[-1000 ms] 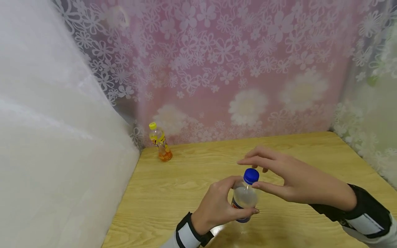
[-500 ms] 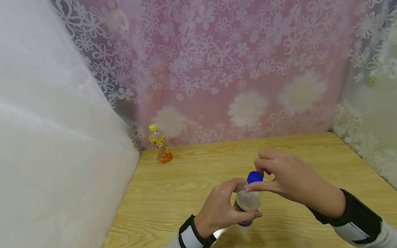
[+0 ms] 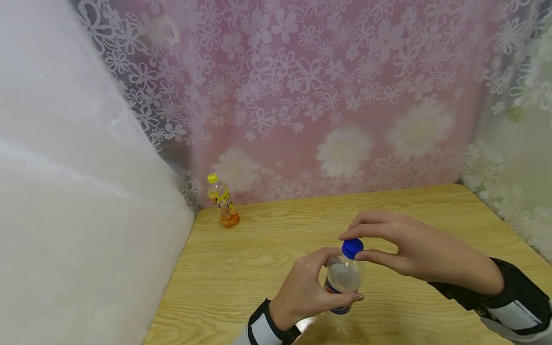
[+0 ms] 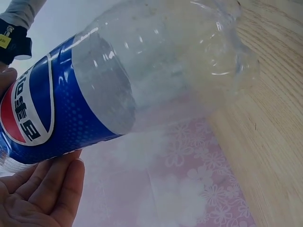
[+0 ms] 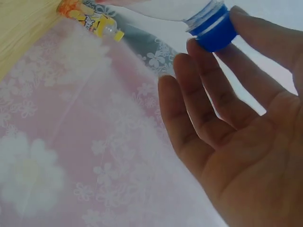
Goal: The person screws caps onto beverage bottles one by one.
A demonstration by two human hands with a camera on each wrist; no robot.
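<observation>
My left hand (image 3: 304,287) grips a clear plastic soda bottle (image 3: 343,275) around its upper body, above the wooden table. The bottle has a blue label (image 4: 71,99) with a red and white emblem, and its lower part looks see-through. It leans slightly, neck up. My right hand (image 3: 401,244) is at the neck, pinching the blue bottle cap (image 3: 352,248) between thumb and index finger. In the right wrist view the thumb touches one side of the cap (image 5: 218,35), while the other fingers spread loosely below it. The cap sits on the bottle's neck.
A smaller bottle (image 3: 223,203) with a yellow cap and orange contents stands at the table's back left corner. The wooden table (image 3: 241,268) is bordered by a pink flowered curtain (image 3: 276,110) behind and a white sheet (image 3: 86,191) on the left.
My right fingers closed in around the cap with a turned wrist, then swung back and spread again at the cap. The left hand and bottle shifted slightly right and down.
</observation>
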